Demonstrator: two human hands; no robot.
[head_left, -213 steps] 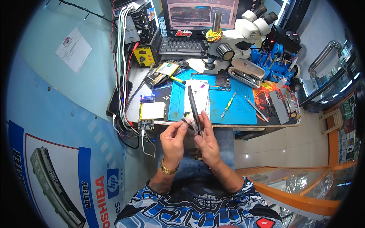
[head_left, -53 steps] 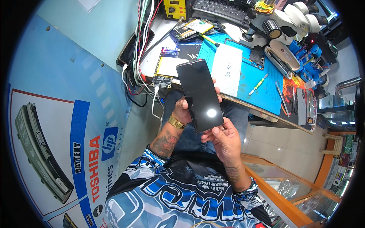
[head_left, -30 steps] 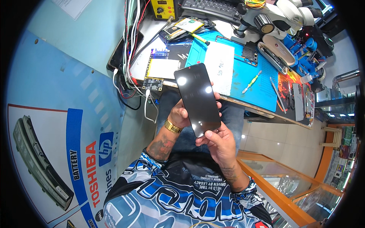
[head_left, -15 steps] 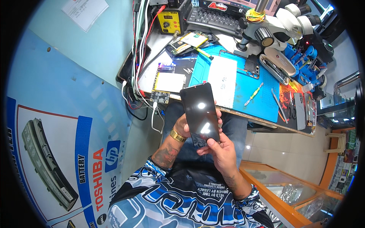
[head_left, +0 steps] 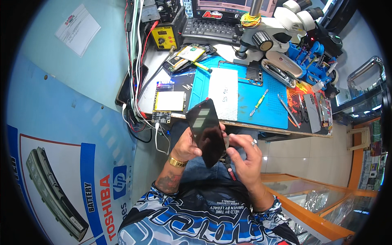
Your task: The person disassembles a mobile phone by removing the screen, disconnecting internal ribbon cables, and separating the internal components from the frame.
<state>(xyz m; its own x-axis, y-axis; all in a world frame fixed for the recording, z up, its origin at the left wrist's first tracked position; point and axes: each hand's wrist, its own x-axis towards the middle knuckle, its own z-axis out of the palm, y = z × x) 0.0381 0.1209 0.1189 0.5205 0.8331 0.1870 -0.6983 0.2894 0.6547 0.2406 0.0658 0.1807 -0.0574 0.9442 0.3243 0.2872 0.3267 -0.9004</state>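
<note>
A smartphone with a dark glossy face is tilted over my lap, just off the bench's near edge. My left hand grips it from the left, with the thumb at its edge and fingertips showing beyond its right side. Close to the phone's right edge is my right hand, its thumb and forefinger curved and apart. What lies between those fingertips and the phone is too small to make out. Below the phone, a black strap with a red mark hangs over my jeans.
Across the blue repair mat lie a white pad, a phone frame and a yellow-green tool. A microscope stands behind. At left are a cabled circuit board and a yellow-fronted bench unit.
The phone has turned and tilted, its lower end now nearer my body. My right hand has let go of its lower edge and moved off to the right. The view has shifted too.
</note>
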